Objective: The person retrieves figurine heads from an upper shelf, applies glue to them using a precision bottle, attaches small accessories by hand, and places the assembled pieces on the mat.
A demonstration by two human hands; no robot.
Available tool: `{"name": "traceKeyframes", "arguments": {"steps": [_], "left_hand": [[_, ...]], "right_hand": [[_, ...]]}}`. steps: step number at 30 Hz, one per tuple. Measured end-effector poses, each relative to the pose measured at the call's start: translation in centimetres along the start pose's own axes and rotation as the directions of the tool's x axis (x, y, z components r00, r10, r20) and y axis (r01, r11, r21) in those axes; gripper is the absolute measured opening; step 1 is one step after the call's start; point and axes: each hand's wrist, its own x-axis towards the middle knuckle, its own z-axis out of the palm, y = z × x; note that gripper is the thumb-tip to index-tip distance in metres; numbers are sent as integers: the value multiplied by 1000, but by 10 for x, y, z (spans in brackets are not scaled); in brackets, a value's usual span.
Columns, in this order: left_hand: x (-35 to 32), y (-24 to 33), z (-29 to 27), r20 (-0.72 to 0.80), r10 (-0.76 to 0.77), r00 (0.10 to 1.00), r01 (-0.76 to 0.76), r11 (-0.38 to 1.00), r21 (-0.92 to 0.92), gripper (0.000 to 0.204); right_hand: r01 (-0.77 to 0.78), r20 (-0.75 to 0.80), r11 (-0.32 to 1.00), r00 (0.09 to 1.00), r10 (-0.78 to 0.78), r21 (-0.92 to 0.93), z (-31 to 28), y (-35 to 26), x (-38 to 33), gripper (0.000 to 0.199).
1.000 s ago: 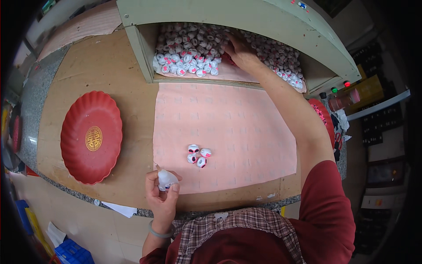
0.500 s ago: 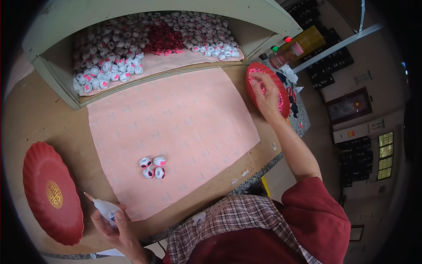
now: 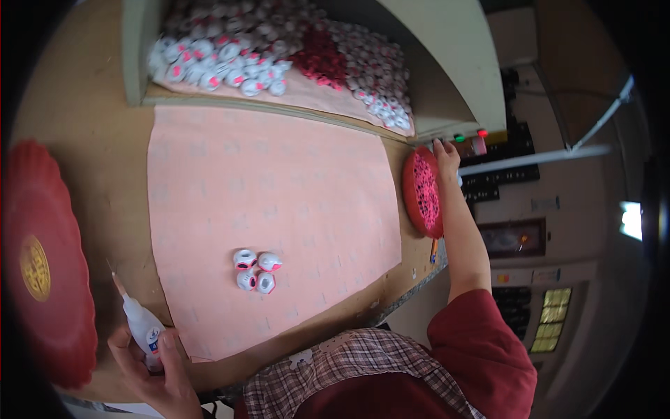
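My left hand (image 3: 157, 373) is closed around a small white squeeze bottle (image 3: 144, 328) with a thin needle tip that points up and away over the board. At the far right, my right hand (image 3: 447, 159) is closed at the rim of a red dish (image 3: 413, 199), its fingertips partly hidden. Many small pink and dark pieces (image 3: 426, 185) lie in that dish. On the pink sheet (image 3: 307, 181) stands a close cluster of several white rounded pieces (image 3: 257, 271) with pink edges and dark openings, apart from both hands.
A scalloped red tray (image 3: 59, 279) with a gold emblem lies at the left. Behind the sheet, a pale shelf box (image 3: 460, 70) holds heaps of white pieces (image 3: 223, 63) and dark red pieces (image 3: 321, 59). An orange pen-like item (image 3: 434, 250) lies beside the dish.
My right hand has moved from over the dish's pink pieces to its far right rim. The whole view has shifted and turned. The bottle stays in my left hand.
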Motion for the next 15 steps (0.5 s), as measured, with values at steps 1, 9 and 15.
{"name": "traceKeyframes", "arguments": {"steps": [1,9,15], "left_hand": [[2,2,-1,4,-28,1000,28,999,-29,24],[-1,-7,-10,33,-52,998,50,998,39,26],[-9,-9,-12,93,-191,977,196,979,-50,29]], "right_hand": [[-8,2,996,1000,8,90,5,1,3,51],[-271,48,958,962,267,91,16,-48,-20,28],[-195,60,971,980,188,138,10,-36,-16,23]]}}
